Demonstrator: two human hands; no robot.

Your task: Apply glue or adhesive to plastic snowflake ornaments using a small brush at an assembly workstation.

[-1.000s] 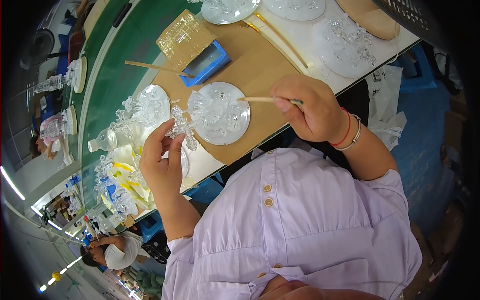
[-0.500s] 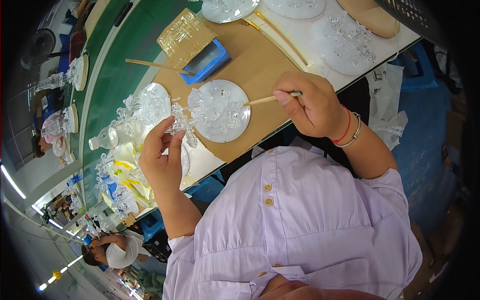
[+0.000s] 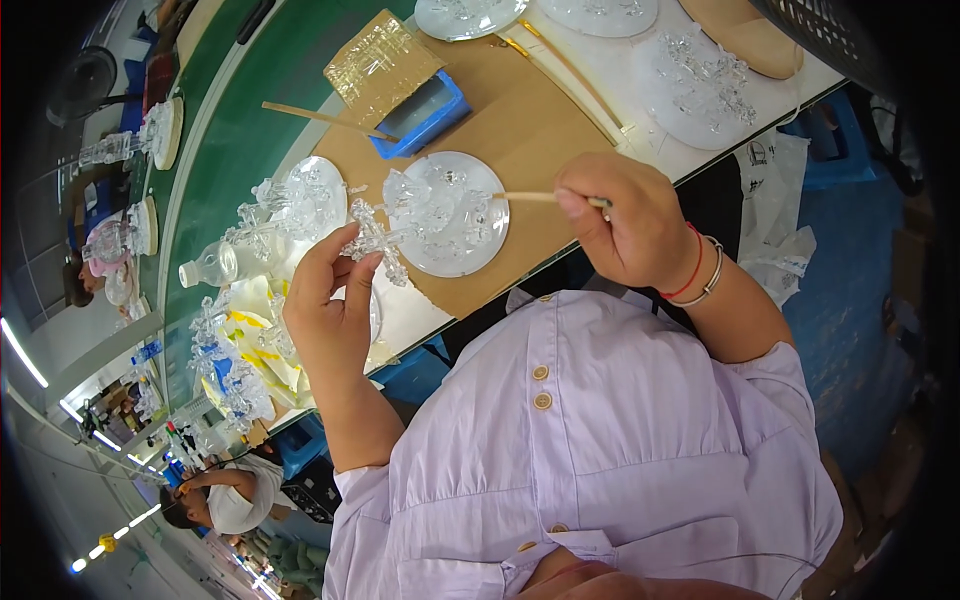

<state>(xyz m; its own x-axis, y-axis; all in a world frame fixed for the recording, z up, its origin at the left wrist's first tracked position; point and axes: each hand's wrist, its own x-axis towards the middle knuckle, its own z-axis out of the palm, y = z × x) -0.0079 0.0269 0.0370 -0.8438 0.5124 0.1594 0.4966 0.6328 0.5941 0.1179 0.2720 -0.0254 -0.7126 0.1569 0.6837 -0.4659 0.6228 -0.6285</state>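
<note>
Between the thumb and fingers of my left hand is a clear ornament with knobbly arms and a stem. It reaches over the near left side of a round white disc, which bears more clear pieces. From the right, my right hand grips a thin wooden stick in closed fingers. Its far end meets the disc's right part; whether it touches a clear piece I cannot tell. The disc lies on brown cardboard.
Beyond the disc stands a blue tray with a stick across it and a taped cardboard piece beside it. Left are a clear bottle and several clear ornaments. Another disc with clear pieces lies at far right. A person sits lower left.
My right hand has shifted slightly right and down with the stick, which lies more level. My left hand still holds the clear ornament. The whole view has shifted a little.
</note>
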